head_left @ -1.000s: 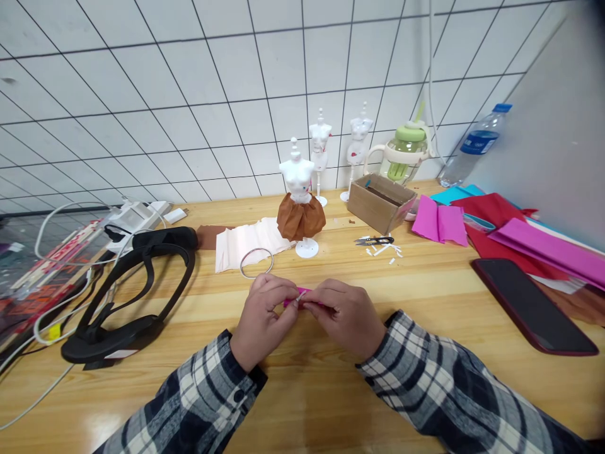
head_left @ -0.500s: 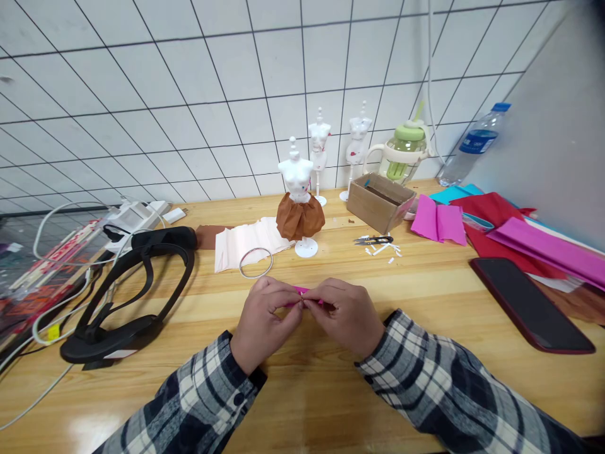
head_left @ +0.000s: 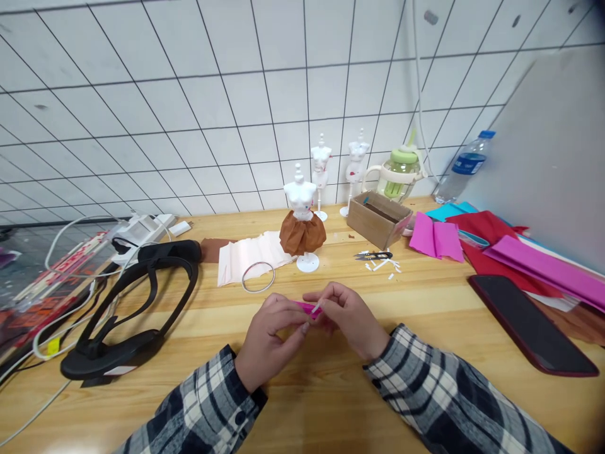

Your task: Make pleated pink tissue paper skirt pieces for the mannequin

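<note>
My left hand point(head_left: 270, 340) is closed on a small folded piece of magenta paper point(head_left: 307, 307), gripped between thumb and fingers just above the table. My right hand point(head_left: 354, 320) pinches a tiny white strip point(head_left: 316, 308) between thumb and forefinger, against the right end of that paper. Its other fingers curl behind the paper and are partly hidden. Beyond the hands stands a small white dress form point(head_left: 300, 197) wearing a gathered brown skirt point(head_left: 303, 233). A thin ring point(head_left: 258, 277) lies partly over a cream crinkled sheet point(head_left: 236, 260) to its left.
Thread snips point(head_left: 373, 256) lie among white scraps point(head_left: 378, 265). A cardboard box point(head_left: 378, 221), two more dress forms and a green-lidded jug point(head_left: 399, 173) stand behind. Coloured sheets point(head_left: 437, 236) and a phone point(head_left: 532, 325) lie right; a black headset point(head_left: 132, 315) and cables lie left.
My right thumb and forefinger have shifted up and right from my left fingertips, so the white strip now shows between them. The whole view has tilted upward slightly.
</note>
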`<state>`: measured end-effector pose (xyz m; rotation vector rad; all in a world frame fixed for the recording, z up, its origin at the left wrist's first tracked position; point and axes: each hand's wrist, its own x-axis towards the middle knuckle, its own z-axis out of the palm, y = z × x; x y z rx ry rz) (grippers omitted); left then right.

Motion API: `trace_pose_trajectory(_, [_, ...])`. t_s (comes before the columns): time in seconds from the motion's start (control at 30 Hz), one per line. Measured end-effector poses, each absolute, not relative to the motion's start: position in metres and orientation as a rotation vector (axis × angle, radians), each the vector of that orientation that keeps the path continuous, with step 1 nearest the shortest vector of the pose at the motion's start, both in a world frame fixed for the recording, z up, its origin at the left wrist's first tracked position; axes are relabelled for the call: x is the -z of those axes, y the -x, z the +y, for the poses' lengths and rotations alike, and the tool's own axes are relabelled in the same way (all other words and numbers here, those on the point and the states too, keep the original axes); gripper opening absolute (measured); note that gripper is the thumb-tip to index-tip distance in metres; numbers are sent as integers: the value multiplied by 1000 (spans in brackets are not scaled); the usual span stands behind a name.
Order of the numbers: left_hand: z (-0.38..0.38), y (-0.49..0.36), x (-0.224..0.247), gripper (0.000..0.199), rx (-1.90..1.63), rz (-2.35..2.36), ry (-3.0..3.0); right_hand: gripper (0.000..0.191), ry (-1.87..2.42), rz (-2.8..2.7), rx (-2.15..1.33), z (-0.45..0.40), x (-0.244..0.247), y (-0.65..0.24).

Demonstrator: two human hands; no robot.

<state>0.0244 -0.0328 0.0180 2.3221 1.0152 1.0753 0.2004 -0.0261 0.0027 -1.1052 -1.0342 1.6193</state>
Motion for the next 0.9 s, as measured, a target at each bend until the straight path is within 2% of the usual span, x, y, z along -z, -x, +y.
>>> trace_pose_trajectory(0.1, [-35,-22,-20,16,-1160,960,-2337,26,1066,-724,-1747,-22,-5,-202])
trace_pose_trajectory(0.2, [-36,-21,-20,15,-1191,949,-2347,30,1047,-756,-1585,-10,-4,-214])
trace_pose_trajectory(0.3, [-37,-20,-20,16,-1185,923,-2365,28,1159,-960,-1223,13,3,-244])
trace_pose_trajectory(0.4, [-37,-21,-19,18,-1171,884,-2373,19,1437,-1210,-637,38,16,-285])
trace_pose_trajectory(0.53, [-37,-23,-20,21,-1152,840,-2399,26,1566,-1537,-264,55,34,-324])
trace_pose_trajectory(0.7, [-37,-25,-23,21,-1172,842,-2393,36,1676,-1576,-134,54,40,-330])
trace_pose_trajectory(0.8, [-37,-25,-23,22,-1193,854,-2396,34,1710,-1479,-94,47,31,-320])
trace_pose_trajectory(0.9, [-37,-25,-23,22,-1204,880,-2400,28,1548,-1507,-194,29,15,-295])
